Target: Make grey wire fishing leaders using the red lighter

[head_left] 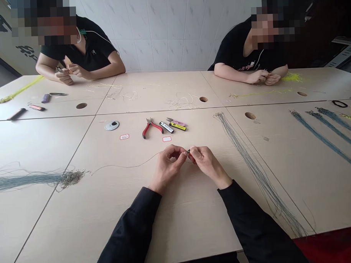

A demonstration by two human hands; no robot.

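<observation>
My left hand (170, 162) and my right hand (207, 163) meet above the middle of the table. The left thumb and fingertips pinch a thin line (130, 166), which trails left across the tabletop. Between the fingertips of both hands is a small dark piece (188, 151), pinched by the right thumb and finger; its details are too small to tell. A bundle of blue-grey lines (248, 159) lies to the right of my hands. At the left, another bundle (27, 180) ends in a cluster of small metal pieces (72, 178).
Beyond my hands lie red-handled pliers (152, 128), a black-and-white item (166, 127), a yellow item (177, 127) and a round disc (112, 125). Two people sit opposite, their hands (70, 73) on the table. More blue bundles (328, 137) lie far right.
</observation>
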